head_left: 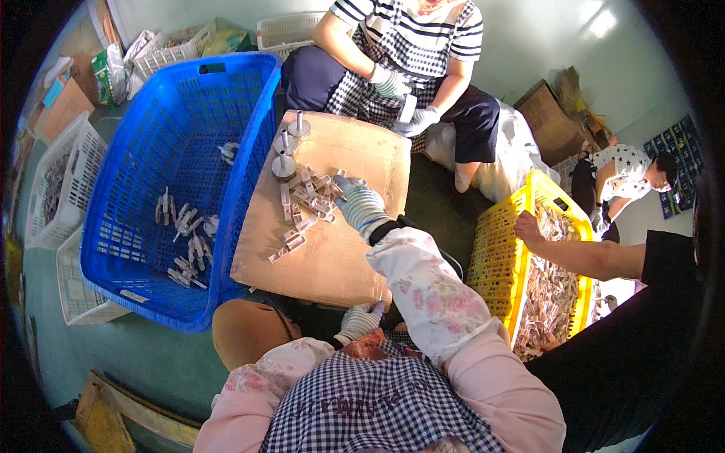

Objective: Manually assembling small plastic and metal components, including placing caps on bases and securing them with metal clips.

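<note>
My right hand (362, 205), in a striped glove, reaches over the cardboard-topped work surface (355, 264). Its fingers stretch out and touch the right edge of a pile of small beige slotted pieces (308, 195); the fingertips partly cover some of them. My left hand (358, 323), gloved alike, is low at the near edge of the cardboard. Its fingers look drawn together, and whatever they may hold is hidden. Beyond the pile's left side stand several round metal fixtures (284, 167) with upright posts.
Left stands a deep blue crate (185, 306) with some pieces inside. A yellow crate (522, 260) full of similar pieces is at right, with another person's hand (530, 229) on its rim. Across sits a gloved co-worker (411, 83) holding a small whitish object. White baskets (72, 189) line the left.
</note>
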`<state>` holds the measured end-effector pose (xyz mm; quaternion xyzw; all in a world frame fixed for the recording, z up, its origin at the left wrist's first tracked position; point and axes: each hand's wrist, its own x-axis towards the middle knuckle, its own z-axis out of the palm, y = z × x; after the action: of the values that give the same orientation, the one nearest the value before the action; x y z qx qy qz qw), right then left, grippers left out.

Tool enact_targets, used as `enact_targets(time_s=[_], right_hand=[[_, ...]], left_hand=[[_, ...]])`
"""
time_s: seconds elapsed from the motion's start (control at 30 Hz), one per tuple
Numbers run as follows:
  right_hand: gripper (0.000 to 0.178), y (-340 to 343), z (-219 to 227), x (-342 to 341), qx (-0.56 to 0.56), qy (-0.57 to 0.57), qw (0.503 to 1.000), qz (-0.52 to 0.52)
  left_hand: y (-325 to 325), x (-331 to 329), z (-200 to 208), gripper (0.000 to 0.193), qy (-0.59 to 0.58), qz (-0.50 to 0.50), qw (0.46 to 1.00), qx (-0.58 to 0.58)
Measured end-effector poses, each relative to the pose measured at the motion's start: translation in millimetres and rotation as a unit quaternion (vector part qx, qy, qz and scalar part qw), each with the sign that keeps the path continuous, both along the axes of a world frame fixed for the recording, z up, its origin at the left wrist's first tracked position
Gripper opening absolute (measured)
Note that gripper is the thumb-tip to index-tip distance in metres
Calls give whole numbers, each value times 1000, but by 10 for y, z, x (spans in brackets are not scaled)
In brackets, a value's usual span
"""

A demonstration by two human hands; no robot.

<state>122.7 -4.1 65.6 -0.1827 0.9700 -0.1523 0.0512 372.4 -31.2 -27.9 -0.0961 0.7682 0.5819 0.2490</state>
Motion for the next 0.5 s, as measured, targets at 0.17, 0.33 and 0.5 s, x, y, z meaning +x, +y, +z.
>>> enact_targets(time_s=[0.17,0.33,0.5], right_hand=[[48,-100,-75,56,-6,-34,999,-6],[37,72,105,302,-146,-13,989,-21],[31,679,324,804,-406,-71,890,-196]], left_hand=[[-22,-19,-26,49,-37,-29,999,-9],[-25,-3,-57,47,14,-17,999,-45],[-25,-58,236,46,18,-18,997,-78]])
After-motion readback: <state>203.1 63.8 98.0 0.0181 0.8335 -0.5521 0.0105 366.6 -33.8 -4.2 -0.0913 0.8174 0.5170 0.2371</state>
